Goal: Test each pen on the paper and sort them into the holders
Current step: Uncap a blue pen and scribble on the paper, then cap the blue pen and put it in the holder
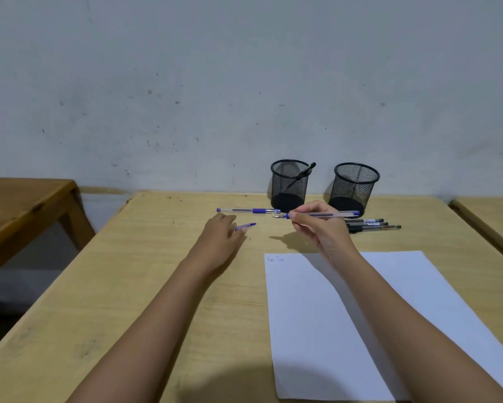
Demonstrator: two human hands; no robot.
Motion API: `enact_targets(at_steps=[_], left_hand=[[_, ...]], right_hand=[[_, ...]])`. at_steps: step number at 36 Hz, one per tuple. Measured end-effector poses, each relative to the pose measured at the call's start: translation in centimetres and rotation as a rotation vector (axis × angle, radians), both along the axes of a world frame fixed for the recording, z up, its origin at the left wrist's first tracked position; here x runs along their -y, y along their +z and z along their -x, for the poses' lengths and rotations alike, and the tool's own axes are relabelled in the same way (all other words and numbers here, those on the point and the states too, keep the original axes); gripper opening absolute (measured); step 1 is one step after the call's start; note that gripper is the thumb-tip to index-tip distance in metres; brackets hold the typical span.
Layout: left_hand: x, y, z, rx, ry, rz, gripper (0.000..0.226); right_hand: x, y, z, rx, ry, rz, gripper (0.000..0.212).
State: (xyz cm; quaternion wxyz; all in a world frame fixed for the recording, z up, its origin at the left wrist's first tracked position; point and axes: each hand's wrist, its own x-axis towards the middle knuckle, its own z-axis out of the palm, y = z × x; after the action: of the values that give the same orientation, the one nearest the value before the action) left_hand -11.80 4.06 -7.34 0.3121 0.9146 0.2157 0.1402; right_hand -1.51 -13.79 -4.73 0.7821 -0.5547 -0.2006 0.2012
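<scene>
Head view: past the white paper (360, 315), the right hand (317, 229) gripped an uncapped blue pen (324, 214) while the left hand (219, 238) pinched a blue cap (246, 226). Behind them, two mesh holders (353, 184) stood, one holding a black pen (302, 173).

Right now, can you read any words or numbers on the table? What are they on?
Paper: blue scribble in its top left corner, too small to read.
Black pen: white label, too blurred to read.
No other text shows.
</scene>
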Motion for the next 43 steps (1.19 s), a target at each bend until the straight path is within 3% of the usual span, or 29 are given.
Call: enact_targets(at_steps=[9, 15, 20, 31, 36, 43], left_hand=[[0.1, -1.2, -2.0, 0.103, 0.031, -0.091, 0.023], [1.4, 0.2, -1.4, 0.333, -0.01, 0.164, 0.013], [2.4, 1.3, -1.0, 0.413, -0.06, 0.311, 0.011], [2.8, 2.2, -0.2, 0.422, -0.104, 0.399, 0.014], [3.4, 2.9, 0.0, 0.399, -0.217, 0.426, 0.017], [3.5, 3.5, 0.5, 0.508, -0.258, 0.5, 0.022]], right_hand=[[0.4, -0.4, -0.6, -0.004, 0.011, 0.025, 0.02], [0.1, -0.6, -0.4, -0.015, 0.008, 0.031, 0.016], [-0.3, -0.5, -0.1, -0.019, 0.004, 0.033, 0.013], [0.3, 0.1, 0.4, -0.071, -0.022, -0.039, 0.016], [0.2, 0.2, 1.0, -0.097, 0.04, -0.045, 0.015], [0.2, 1.1, 1.4, -0.13, 0.117, -0.09, 0.01]])
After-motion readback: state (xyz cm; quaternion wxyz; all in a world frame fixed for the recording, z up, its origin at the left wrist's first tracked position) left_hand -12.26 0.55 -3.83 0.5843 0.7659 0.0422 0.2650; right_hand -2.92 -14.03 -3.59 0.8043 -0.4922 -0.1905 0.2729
